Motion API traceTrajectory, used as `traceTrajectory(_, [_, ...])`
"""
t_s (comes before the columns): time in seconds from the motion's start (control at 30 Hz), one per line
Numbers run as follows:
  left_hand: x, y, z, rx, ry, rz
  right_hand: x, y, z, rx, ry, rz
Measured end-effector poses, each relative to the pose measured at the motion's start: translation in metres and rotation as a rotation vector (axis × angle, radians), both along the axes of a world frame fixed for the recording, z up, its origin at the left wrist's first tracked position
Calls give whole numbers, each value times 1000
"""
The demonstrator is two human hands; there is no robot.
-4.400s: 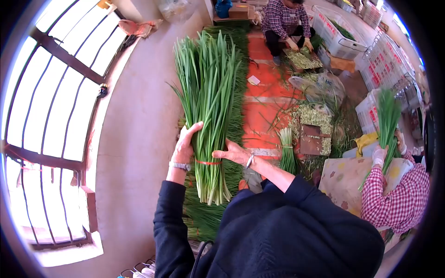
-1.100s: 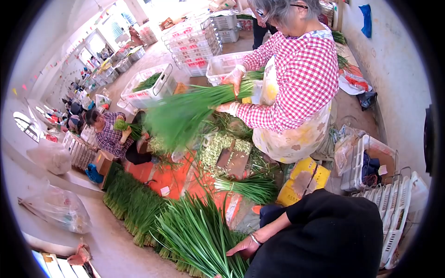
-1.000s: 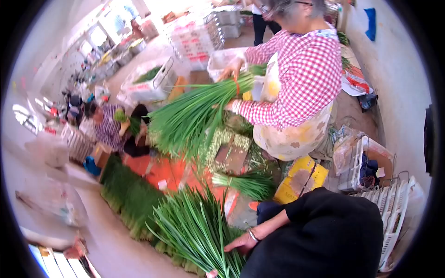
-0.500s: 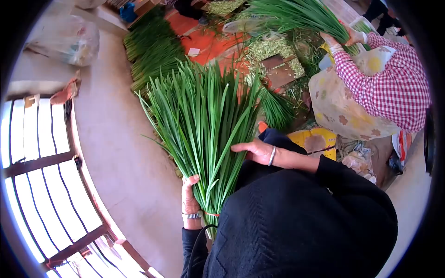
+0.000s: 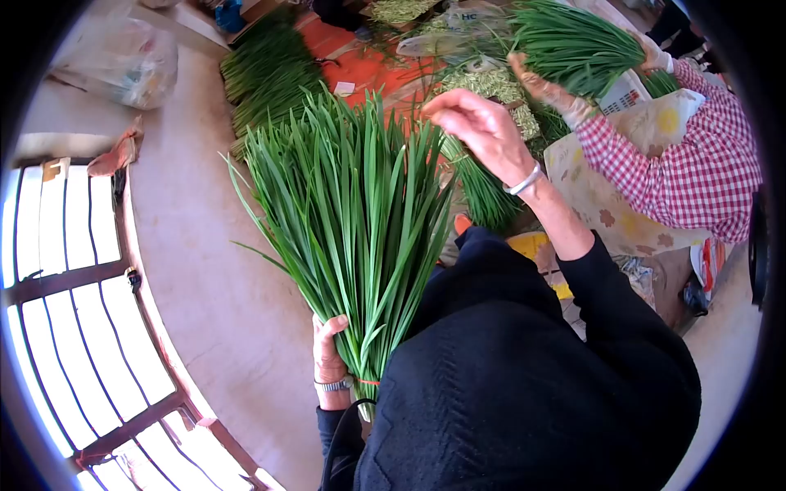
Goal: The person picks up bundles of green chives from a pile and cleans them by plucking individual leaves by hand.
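The left hand (image 5: 330,352) is clamped on the lower part of the leaf bunch (image 5: 348,237), just above the red band (image 5: 368,382). Its thumb lies against the side of the leaves; its other fingers are largely hidden. The leaf bunch is in front of the person's dark sweater (image 5: 524,385), with the stem ends toward the body and the leaf tips fanned out away from it. The red band encircles the stems near their pale ends. A metal watch (image 5: 334,384) is on the left wrist.

The right hand (image 5: 483,131) is raised beside the upper right edge of the leaf bunch, with fingers bent and the thumb near them. Whether the fingertips meet, or touch a leaf, cannot be told. A silver bracelet (image 5: 524,178) is on the right wrist.

Beyond the leaf bunch, laid rows of leaves (image 5: 270,78) are at the left edge of a red mat (image 5: 393,74). A white paper slip (image 5: 344,89) is on the red mat. A tied bundle (image 5: 483,188) is below the right hand. To the right, a co-worker in a checked shirt (image 5: 712,172) supports another bunch (image 5: 577,45) with one gloved hand (image 5: 655,53); the other hand (image 5: 553,88) is near its leaves.
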State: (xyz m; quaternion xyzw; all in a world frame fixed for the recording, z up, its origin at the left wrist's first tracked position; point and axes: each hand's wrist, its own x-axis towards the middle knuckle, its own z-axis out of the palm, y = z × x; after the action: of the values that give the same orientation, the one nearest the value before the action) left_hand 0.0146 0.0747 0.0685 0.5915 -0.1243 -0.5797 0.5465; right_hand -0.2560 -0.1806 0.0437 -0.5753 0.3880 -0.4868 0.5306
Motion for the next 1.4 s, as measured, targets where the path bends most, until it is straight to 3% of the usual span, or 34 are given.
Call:
traceTrajectory(0.03, [-1, -2, 0, 1, -12, -9, 6, -3, 7, -63, 69, 125])
traceTrajectory(0.17, [4, 0, -2, -6, -37, -32, 24, -13, 19, -547, 337, 137])
traceTrajectory(0.3, [5, 4, -4, -23, -28, -33, 30, -7, 21, -335, 482, 363])
traceTrajectory(0.4, [7, 9, -5, -21, -40, -19, 38, 4, 12, -304, 456, 366])
traceTrajectory(0.63, [3, 5, 1, -9, -57, -9, 48, 18, -2, -444, 272, 56])
traceTrajectory(0.7, [3, 4, 1, -3, -73, 4, 48, 10, -5, -268, 83, -149])
traceTrajectory(0.77, [5, 5, 0, -6, -72, -4, 29, -17, -16, -66, -48, -158])
traceTrajectory(0.87, [5, 2, 2, 7, -69, -12, 5, -40, -5, -84, -15, -177])
traceTrajectory(0.97, [7, 1, 0, 4, -48, -38, -2, -43, 3, -228, 100, -65])
traceTrajectory(1.07, [5, -3, 3, -5, -54, -41, 3, -40, 4, -278, 428, 266])
traceTrajectory(1.23, [5, -2, 3, 6, -79, -36, 16, -27, -2, -158, 321, 324])
traceTrajectory(1.4, [7, 0, 1, -7, -85, -29, 30, -10, -8, -99, 178, 138])
